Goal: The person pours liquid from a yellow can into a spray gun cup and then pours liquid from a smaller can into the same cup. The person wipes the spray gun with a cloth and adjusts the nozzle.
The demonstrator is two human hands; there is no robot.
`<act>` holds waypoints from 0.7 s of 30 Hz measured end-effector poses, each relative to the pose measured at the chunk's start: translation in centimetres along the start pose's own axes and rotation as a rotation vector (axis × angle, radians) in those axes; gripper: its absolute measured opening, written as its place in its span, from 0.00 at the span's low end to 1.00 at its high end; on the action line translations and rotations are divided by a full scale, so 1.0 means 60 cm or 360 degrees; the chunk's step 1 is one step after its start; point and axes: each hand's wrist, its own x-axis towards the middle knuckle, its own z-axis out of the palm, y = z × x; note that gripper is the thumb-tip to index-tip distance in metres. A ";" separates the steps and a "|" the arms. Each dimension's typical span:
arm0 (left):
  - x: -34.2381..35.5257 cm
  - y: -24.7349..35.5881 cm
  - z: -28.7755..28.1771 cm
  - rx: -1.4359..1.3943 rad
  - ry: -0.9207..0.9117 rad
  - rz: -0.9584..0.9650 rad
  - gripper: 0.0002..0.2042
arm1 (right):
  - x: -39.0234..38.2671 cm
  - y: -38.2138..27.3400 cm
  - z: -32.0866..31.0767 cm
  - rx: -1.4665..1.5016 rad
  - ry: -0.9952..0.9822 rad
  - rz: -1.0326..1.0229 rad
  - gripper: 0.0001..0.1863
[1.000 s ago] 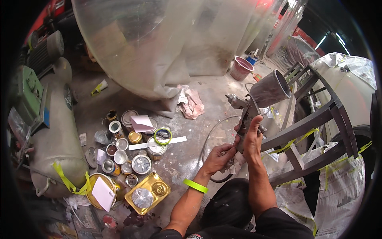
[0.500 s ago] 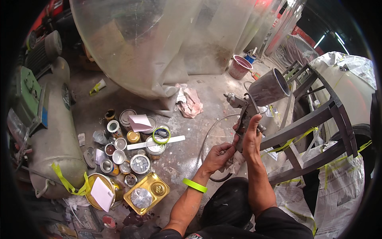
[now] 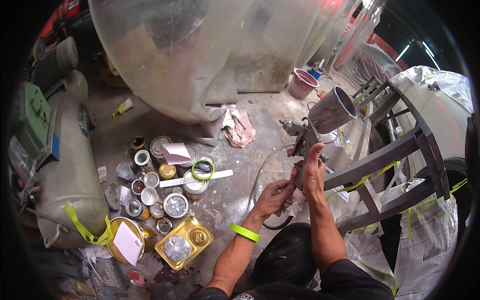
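In front of me is a paint spray gun [image 3: 303, 134] with a large grey metal cup [image 3: 332, 111] on top, tilted so its open mouth faces up and right. Around the gun's handle my right hand [image 3: 313, 172] is closed, its thumb raised along the back. Lower down, my left hand [image 3: 276, 196] is closed at the base of the handle, fingers pinching a crumpled pale cloth [image 3: 296, 198]. A dark air hose [image 3: 278, 225] curves away below the grip. A lime-green band [image 3: 245, 232] circles my left wrist.
Several paint cans [image 3: 176, 205] crowd the floor at left, near a gold rectangular tin [image 3: 186, 242] and an air compressor [image 3: 72, 165]. A dark frame [image 3: 395, 155] stands close at right. Plastic sheeting [image 3: 200, 55] hangs ahead; a pink rag [image 3: 241, 129] and reddish bucket [image 3: 302, 85] lie beyond.
The spray gun and its cup have shifted slightly left and tipped a little, with my right hand moving along. My left hand stays at the handle's base.
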 end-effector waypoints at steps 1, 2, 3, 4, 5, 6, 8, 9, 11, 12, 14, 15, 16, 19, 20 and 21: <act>0.000 0.000 0.002 -0.0022 -0.0016 0.0008 0.12 | -0.001 -0.002 -0.002 -0.0017 0.0001 0.0057 0.45; 0.000 0.000 0.001 -0.0017 -0.0034 0.0011 0.12 | -0.003 -0.006 -0.004 -0.0034 0.0003 0.0115 0.47; 0.000 0.002 -0.001 -0.0012 -0.0051 0.0015 0.12 | -0.004 -0.009 -0.005 -0.0051 0.0004 0.0171 0.49; 0.000 0.003 -0.002 -0.0007 -0.0069 0.0020 0.12 | -0.006 -0.010 -0.005 -0.0060 0.0025 0.0168 0.49; 0.000 0.004 -0.003 0.0005 -0.0069 0.0004 0.12 | -0.007 -0.010 -0.004 -0.0069 0.0047 0.0164 0.49; -0.001 0.006 -0.004 0.0019 -0.0069 -0.0009 0.12 | -0.007 -0.010 -0.004 -0.0077 0.0068 0.0158 0.49; -0.001 0.007 -0.004 0.0020 -0.0072 -0.0033 0.12 | -0.008 -0.012 -0.003 -0.0058 0.0070 0.0163 0.50; -0.002 0.007 -0.005 0.0009 -0.0072 -0.0043 0.12 | -0.008 -0.013 -0.002 -0.0047 0.0068 0.0166 0.50; -0.001 0.004 -0.007 0.0004 -0.0066 -0.0019 0.12 | -0.008 -0.011 -0.001 -0.0059 0.0068 0.0134 0.50; 0.001 0.004 -0.006 0.0010 -0.0062 0.0017 0.12 | -0.008 -0.010 -0.001 -0.0066 0.0069 0.0116 0.50; -0.001 0.006 -0.007 0.0008 -0.0078 0.0008 0.13 | -0.009 -0.010 0.002 -0.0052 0.0121 0.0107 0.49; -0.007 0.025 -0.005 -0.0002 -0.0098 -0.0037 0.13 | -0.010 -0.010 0.002 -0.0046 0.0148 0.0104 0.49; -0.010 0.035 -0.004 -0.0013 -0.0119 -0.0083 0.13 | -0.010 -0.010 0.001 -0.0037 0.0140 0.0110 0.49; -0.003 0.013 -0.009 -0.0200 -0.0202 -0.0008 0.17 | -0.013 -0.014 0.001 -0.0004 0.0111 0.0121 0.46; -0.003 0.007 -0.013 -0.0204 -0.0213 -0.0029 0.16 | -0.014 -0.013 0.001 0.0006 0.0104 0.0124 0.44; -0.002 0.005 -0.014 -0.0214 -0.0226 -0.0054 0.16 | -0.014 -0.012 0.000 0.0011 0.0098 0.0130 0.42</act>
